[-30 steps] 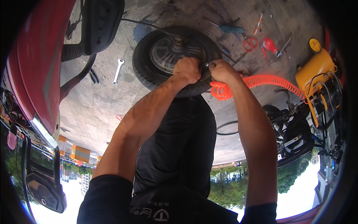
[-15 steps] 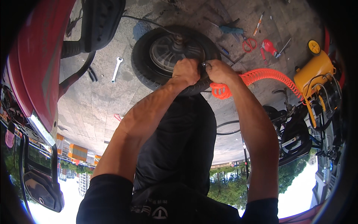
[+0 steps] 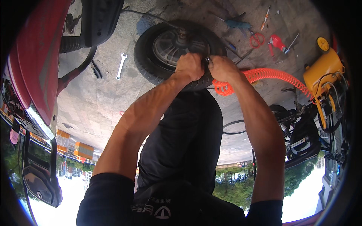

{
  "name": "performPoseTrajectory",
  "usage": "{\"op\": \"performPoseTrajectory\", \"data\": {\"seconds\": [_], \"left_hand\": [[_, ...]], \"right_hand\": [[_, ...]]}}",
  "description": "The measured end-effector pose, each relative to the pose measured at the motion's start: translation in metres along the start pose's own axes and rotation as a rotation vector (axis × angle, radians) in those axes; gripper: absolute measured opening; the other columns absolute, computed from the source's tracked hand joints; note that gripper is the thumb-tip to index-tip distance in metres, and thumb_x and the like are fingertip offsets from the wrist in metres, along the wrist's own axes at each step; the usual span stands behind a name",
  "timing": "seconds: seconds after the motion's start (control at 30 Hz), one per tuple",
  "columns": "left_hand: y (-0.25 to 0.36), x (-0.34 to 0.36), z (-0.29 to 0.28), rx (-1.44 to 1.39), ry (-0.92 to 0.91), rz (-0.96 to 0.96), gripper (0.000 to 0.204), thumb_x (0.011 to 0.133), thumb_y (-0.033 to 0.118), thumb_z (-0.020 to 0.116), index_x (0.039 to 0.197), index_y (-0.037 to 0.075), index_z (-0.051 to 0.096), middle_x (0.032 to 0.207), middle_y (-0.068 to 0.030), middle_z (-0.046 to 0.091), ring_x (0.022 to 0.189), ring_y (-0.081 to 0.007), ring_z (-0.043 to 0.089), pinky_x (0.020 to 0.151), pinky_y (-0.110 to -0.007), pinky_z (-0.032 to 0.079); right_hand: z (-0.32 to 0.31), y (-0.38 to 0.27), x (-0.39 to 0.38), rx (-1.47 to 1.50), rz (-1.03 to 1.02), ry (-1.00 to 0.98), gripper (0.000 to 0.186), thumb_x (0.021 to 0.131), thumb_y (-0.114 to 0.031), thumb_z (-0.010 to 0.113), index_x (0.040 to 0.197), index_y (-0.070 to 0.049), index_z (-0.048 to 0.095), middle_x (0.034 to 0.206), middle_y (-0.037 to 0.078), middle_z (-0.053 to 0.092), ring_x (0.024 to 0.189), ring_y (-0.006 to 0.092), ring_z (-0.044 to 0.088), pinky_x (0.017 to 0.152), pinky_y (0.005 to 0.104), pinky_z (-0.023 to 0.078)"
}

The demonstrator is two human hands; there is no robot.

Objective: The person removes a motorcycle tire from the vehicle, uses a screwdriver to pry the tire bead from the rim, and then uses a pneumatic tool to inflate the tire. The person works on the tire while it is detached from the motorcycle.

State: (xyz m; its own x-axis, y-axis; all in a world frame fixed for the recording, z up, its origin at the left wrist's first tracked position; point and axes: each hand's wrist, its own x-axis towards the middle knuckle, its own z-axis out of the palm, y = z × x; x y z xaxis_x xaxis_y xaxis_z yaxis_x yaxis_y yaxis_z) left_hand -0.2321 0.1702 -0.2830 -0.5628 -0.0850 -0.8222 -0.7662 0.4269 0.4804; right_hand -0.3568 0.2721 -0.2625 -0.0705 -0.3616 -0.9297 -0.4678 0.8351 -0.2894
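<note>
A wheel with a black tyre [image 3: 149, 64] and a grey metal hub [image 3: 166, 47] lies on its side on the ground. My left hand [image 3: 190, 67] is closed over the near part of its rim, and whatever the fingers hold is hidden. Close beside it, my right hand [image 3: 223, 69] is closed around the end of an orange coiled air hose [image 3: 277, 74]. A small metal tip [image 3: 207, 59] pokes out between thumb and fingers, over the inner edge of the tyre. The tyre valve cannot be made out.
A yellow air tank [image 3: 322, 75] stands at the right. Beyond the wheel lie red-handled scissors [image 3: 257, 40], a screwdriver [image 3: 265, 18] and a red tool [image 3: 278, 42]. A wrench [image 3: 121, 66] and pliers [image 3: 96, 70] lie left, beside a red scooter [image 3: 37, 52].
The view has shifted slightly, so the ground things sit a little differently in the picture. Both hands stay closed at the same part of the wheel.
</note>
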Motion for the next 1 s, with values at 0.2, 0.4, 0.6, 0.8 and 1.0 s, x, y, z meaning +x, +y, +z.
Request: {"op": "performPoseTrajectory", "data": {"seconds": [0.2,0.4,0.6,0.8,1.0], "left_hand": [[-0.0002,-0.0022,-0.0010,0.010,0.008,0.006,0.024,0.084,0.024,0.064,0.095,0.005,0.072,0.094,-0.0245,0.071,0.094,-0.0439,0.068,0.086,-0.052,0.054],[-0.0006,-0.0026,-0.0029,0.010,0.000,0.031,0.025,0.085,0.025,0.063,0.096,0.005,0.072,0.095,-0.0244,0.071,0.094,-0.0439,0.067,0.086,-0.052,0.054],[0.0022,-0.0022,-0.0060,0.029,-0.025,-0.004,0.026,0.081,0.019,0.065,0.098,0.002,0.074,0.099,-0.0240,0.072,0.098,-0.0399,0.070,0.089,-0.046,0.056],[0.0009,-0.0029,-0.0077,0.028,-0.026,0.007,0.026,0.081,0.020,0.065,0.099,0.002,0.074,0.099,-0.0240,0.072,0.099,-0.0398,0.070,0.090,-0.046,0.056],[0.0004,-0.0019,-0.0088,0.017,-0.034,0.009,0.026,0.083,0.021,0.065,0.100,0.003,0.074,0.101,-0.0240,0.072,0.099,-0.0404,0.069,0.090,-0.046,0.056]], "right_hand": [[-0.0007,-0.0025,-0.0029,-0.027,-0.037,-0.005,0.032,0.096,-0.024,0.052,0.101,0.003,0.069,0.105,0.029,0.069,0.104,0.0439,0.066,0.092,0.0515,0.052],[0.0026,-0.0007,-0.0042,0.020,-0.042,0.019,0.032,0.097,-0.023,0.051,0.103,0.003,0.067,0.105,0.029,0.069,0.105,0.0445,0.065,0.093,0.0519,0.052],[0.0039,0.0000,-0.0025,0.008,-0.045,0.010,0.033,0.097,-0.024,0.051,0.104,0.003,0.067,0.106,0.029,0.069,0.106,0.0447,0.065,0.094,0.0517,0.052],[-0.0018,-0.0050,-0.0044,-0.020,-0.066,0.001,0.033,0.097,-0.023,0.050,0.103,0.005,0.068,0.106,0.029,0.069,0.105,0.0442,0.066,0.093,0.0513,0.053],[-0.0053,-0.0069,-0.0031,-0.042,-0.063,-0.035,0.033,0.097,-0.023,0.051,0.102,0.003,0.069,0.106,0.028,0.069,0.105,0.0437,0.066,0.093,0.0510,0.053]]}}
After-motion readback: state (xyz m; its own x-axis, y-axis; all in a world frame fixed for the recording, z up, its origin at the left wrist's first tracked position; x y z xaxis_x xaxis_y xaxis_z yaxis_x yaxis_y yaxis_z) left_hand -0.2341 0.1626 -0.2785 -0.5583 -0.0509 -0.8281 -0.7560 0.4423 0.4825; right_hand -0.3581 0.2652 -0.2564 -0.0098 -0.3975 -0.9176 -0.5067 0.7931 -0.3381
